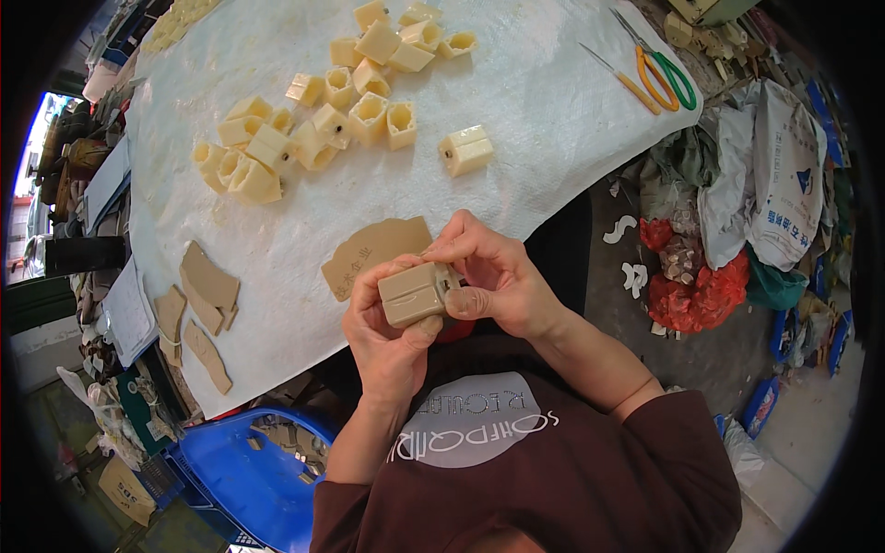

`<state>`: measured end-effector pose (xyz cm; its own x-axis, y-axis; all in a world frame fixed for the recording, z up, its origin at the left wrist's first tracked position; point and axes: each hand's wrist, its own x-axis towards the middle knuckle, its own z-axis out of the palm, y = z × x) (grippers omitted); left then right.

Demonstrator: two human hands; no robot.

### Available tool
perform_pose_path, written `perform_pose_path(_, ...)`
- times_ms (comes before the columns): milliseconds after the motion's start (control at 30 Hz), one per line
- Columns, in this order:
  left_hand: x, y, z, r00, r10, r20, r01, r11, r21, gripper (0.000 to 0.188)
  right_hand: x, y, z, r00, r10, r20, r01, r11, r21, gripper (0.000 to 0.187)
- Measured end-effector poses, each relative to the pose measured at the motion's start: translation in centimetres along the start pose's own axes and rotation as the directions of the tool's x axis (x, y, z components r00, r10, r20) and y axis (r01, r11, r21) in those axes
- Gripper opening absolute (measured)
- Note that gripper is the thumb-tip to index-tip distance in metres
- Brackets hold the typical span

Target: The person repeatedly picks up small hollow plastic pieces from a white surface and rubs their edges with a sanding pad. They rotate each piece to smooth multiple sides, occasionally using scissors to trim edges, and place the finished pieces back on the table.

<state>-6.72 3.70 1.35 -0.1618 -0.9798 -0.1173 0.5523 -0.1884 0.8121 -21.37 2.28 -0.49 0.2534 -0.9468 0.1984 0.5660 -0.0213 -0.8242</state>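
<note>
presently, my left hand (385, 358) grips the beige block (408, 293) while my right hand (505, 284) pinches its end, seemingly working it; next move likely calls for steady support.

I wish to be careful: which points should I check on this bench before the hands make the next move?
1. Beige block held in left hand: ok.
2. Right hand on the block's right end: ok.
3. Block's underside undamaged: cannot tell, hidden.
4. Scissors away from both hands: ok, near the upper right.
5. Cream blocks in neat rows: not ok, loosely scattered.
</note>
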Motion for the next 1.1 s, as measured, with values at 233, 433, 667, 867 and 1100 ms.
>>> perform_pose_path(233,0.2,-0.3,-0.5,1.0,-0.025,0.01,0.025,0.998,-0.06,0.061,-0.4,0.2,0.7,0.993,-0.077,-0.088,0.052,0.966,-0.254,0.024)
perform_pose_path(433,1.0,-0.2,-1.3,0.971,-0.055,0.232,0.062,0.998,-0.025,0.064,0.1,0.4,0.1,0.993,-0.092,-0.078,0.071,0.969,-0.237,0.054)
perform_pose_path(667,1.8,1.9,-1.3,0.897,-0.065,0.437,-0.07,0.956,0.286,0.082,0.3,-1.8,0.3,0.959,0.237,0.156,-0.183,0.937,-0.298,0.064)
perform_pose_path(867,1.4,1.2,-0.8,0.889,0.122,0.44,-0.337,0.826,0.451,0.071,-0.1,-0.6,1.8,0.997,0.066,0.039,-0.056,0.973,-0.226,0.038)
perform_pose_path(1100,1.9,-0.2,-0.8,0.843,0.233,0.484,-0.481,0.729,0.487,0.047,-0.6,-0.2,2.6,0.993,0.063,-0.1,-0.087,0.961,-0.264,0.023)
